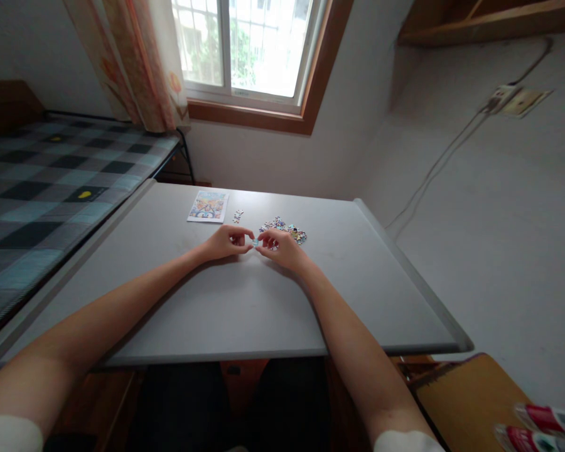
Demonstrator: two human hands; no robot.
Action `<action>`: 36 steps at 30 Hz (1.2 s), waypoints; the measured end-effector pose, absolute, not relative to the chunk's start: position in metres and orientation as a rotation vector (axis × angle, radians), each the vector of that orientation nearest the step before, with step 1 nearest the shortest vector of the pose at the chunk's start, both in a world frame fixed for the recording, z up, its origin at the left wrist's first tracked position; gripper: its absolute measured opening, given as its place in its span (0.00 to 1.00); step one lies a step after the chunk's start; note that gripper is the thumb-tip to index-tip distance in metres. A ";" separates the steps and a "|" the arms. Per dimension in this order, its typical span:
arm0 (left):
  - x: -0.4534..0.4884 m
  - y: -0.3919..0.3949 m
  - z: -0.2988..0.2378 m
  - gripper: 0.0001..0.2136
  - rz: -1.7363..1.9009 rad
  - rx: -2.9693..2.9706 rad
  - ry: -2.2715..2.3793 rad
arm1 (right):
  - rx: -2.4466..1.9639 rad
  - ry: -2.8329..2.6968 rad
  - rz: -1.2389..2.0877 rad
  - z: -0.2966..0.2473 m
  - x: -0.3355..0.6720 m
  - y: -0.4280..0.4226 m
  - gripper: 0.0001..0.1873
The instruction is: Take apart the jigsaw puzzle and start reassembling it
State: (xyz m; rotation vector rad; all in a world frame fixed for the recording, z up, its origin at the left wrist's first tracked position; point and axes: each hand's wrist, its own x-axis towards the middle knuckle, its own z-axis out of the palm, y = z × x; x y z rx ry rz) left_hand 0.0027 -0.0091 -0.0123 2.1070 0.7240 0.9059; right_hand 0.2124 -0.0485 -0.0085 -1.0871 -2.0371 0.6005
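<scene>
Between the fingertips of both hands, just above the table, is a small light-blue jigsaw puzzle piece (255, 242); whether it is one piece or two joined I cannot tell. My left hand (228, 242) pinches it from the left with thumb and finger. From the right, my right hand (281, 247) pinches it the same way. A pile of jigsaw pieces (292, 231) lies just behind my right hand, partly hidden by it. Beyond my left hand sits a small group of pieces (238, 216). The printed picture sheet (208, 206) lies flat to its left.
All this is on a grey-white table (207, 314) with raised side edges. A bed with a checked cover (75, 163) stands at the left, a window (245, 50) beyond. At lower right, bottles with red labels (546, 427) lie by a wooden stool (471, 395).
</scene>
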 end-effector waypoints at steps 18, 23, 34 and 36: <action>0.003 -0.012 -0.008 0.10 0.865 2.114 0.736 | -1.092 -2.075 0.586 -0.004 0.212 -0.051 0.06; 0.002 -0.011 -0.010 0.10 0.862 2.113 0.727 | -1.114 -2.077 0.591 -0.003 0.212 -0.052 0.06; 0.002 -0.011 -0.009 0.10 0.844 2.121 0.736 | -1.096 -2.083 0.597 -0.006 0.212 -0.050 0.06; 0.002 -0.011 -0.009 0.10 0.844 2.120 0.738 | -1.097 -2.082 0.596 -0.005 0.212 -0.051 0.06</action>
